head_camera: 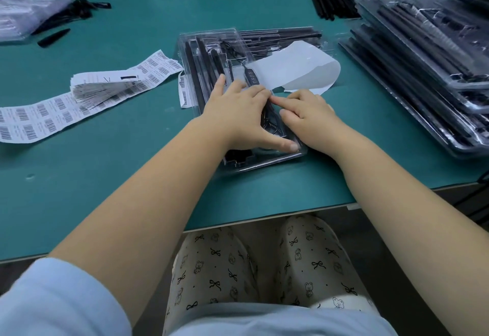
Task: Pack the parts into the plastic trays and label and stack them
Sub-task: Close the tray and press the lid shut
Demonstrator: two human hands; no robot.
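- Head view: a clear plastic tray (238, 97), closed over black rods and a cable with an inline controller (253, 79), lies near the middle of the green surface (105, 176), its near end toward the front edge.
- The left hand (238, 113) is laid flat on the lid, fingers spread wide and straight, thumb pressed at the tray's near right corner; nothing is gripped.
- The right hand (307, 115) is held just beside it, index finger extended onto the lid near a curled white backing strip (296, 70), the other fingers loosely curled; whether anything is pinched cannot be told.
- The step is judged to be a label being smoothed down. The lid is best kept pinned flat by the left hand while the label is rubbed outward from its centre.
- Barcode label sheets (79, 97) are kept toward the left edge; the finished stack (423, 70) is at the right edge.
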